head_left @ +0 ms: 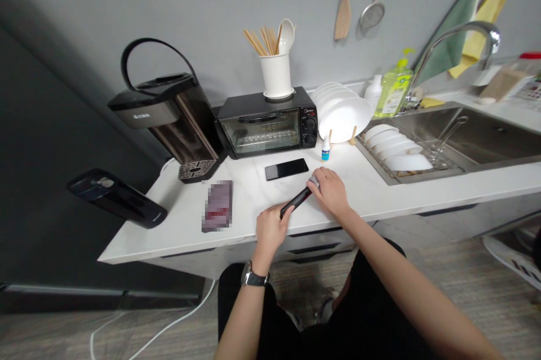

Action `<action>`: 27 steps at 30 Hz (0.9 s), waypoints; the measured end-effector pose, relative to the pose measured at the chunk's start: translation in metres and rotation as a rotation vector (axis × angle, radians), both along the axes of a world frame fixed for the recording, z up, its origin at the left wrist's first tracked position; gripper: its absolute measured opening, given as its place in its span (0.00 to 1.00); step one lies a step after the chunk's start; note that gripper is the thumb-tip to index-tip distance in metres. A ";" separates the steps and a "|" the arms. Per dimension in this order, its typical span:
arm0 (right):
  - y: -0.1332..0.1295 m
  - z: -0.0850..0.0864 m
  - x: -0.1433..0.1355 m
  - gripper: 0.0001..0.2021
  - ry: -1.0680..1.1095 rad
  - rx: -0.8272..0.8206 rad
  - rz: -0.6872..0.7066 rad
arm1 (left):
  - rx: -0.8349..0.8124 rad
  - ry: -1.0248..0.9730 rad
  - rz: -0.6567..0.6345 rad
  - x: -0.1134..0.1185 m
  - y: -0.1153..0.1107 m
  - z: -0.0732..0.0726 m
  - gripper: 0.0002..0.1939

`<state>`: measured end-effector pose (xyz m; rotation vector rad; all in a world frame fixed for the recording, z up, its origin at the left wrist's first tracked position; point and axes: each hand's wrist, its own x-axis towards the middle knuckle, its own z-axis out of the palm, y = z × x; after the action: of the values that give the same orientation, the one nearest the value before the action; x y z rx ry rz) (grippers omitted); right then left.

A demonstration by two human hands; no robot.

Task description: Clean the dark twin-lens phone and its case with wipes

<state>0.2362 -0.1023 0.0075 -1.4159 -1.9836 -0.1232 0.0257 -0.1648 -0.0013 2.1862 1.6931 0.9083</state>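
Note:
Just above the front part of the counter, a slim black object [297, 200] slants up to the right, seen nearly edge-on; its exact kind is not clear. My left hand [273, 225], with a dark watch on the wrist, is closed round its near end. My right hand [331, 191] is closed at the far end, its fingers bent over a small grey piece [313, 180] that they mostly hide. Behind both hands a black smartphone [287, 169] lies flat on the counter. A small white bottle with a blue label [325, 149] stands upright beyond my right hand.
On the left are a blurred-out purple item [218, 206], a dark bottle-shaped tumbler [118, 199] and a drinks machine [169, 118]. A toaster oven [266, 123] carries a utensil holder [276, 75]. Rightward are racked plates [344, 115], bowls [397, 149] and a sink [502, 129].

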 end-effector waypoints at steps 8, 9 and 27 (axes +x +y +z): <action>-0.053 -0.005 -0.057 0.31 0.086 0.069 0.158 | 0.122 0.007 -0.050 -0.004 0.001 -0.010 0.10; -0.063 -0.005 -0.064 0.33 0.067 0.056 0.230 | 0.110 -0.007 -0.048 -0.006 0.002 -0.014 0.09; 0.002 0.007 -0.020 0.19 0.159 0.028 -0.025 | 0.008 0.132 0.086 0.006 -0.002 -0.003 0.23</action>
<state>0.2162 -0.1002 0.0143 -1.3889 -1.8285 -0.0475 0.0315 -0.1673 -0.0042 2.2388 1.8601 0.8080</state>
